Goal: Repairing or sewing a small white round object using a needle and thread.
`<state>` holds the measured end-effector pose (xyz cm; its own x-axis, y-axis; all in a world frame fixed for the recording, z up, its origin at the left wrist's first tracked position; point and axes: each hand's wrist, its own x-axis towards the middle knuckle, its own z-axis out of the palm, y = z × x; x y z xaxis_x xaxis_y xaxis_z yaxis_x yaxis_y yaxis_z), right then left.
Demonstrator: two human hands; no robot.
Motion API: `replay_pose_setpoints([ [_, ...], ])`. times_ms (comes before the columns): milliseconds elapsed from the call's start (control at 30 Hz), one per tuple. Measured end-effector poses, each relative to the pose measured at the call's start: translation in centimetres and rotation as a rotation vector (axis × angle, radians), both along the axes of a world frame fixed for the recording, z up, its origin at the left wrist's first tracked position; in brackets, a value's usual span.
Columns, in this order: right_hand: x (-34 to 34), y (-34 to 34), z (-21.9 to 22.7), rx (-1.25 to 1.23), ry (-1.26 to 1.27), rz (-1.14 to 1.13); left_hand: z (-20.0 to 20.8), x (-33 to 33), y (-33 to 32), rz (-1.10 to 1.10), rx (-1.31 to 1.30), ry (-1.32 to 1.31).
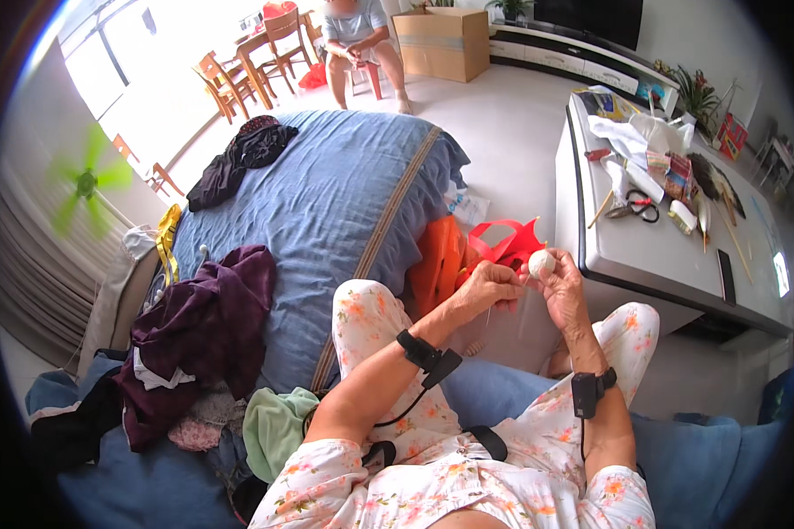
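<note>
My right hand (pixel 563 295) holds a small white ball (pixel 542 264) up between thumb and fingers. Close on its left, my left hand (pixel 492 289) is closed in a pinch. A thin pale strand (pixel 488 316) hangs just below those left fingers; whether it is thread, and whether it joins the ball, is too fine to make out. Behind both hands is a bright red bag (pixel 513 240) with a looped handle, beside an orange bag (pixel 438 256). Each of my wrists wears a black strapped device, and both hands are raised over the gap between my knees.
A blue-covered ottoman or bed (pixel 326 189) fills the left front, with dark clothes (pixel 247 159) and a maroon garment (pixel 205 309) on it. At right stands a white table (pixel 609 234) bearing scissors (pixel 635 207), packets and sticks. A person (pixel 359 40) sits beyond, near a cardboard box (pixel 441 44).
</note>
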<state>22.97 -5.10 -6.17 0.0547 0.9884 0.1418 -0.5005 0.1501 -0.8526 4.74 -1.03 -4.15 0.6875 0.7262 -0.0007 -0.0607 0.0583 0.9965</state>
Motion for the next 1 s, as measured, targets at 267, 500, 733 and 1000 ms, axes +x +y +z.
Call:
replay_pose_setpoints([
  [267,0.0,0.5,-0.5,-0.058,-0.444,0.013,0.7,-0.7,0.8,0.006,-0.028,-0.037],
  [500,-0.4,0.2,-0.3,-0.069,-0.479,0.093,0.2,-0.8,1.2,0.004,-0.085,-0.099],
  [733,-0.4,0.0,-0.3,0.027,-0.715,0.030,-0.5,-0.6,1.5,-0.023,0.060,-0.009],
  [1000,-0.1,-0.6,0.4,0.021,-1.016,0.061,-1.3,-0.1,1.0,0.090,0.620,0.318],
])
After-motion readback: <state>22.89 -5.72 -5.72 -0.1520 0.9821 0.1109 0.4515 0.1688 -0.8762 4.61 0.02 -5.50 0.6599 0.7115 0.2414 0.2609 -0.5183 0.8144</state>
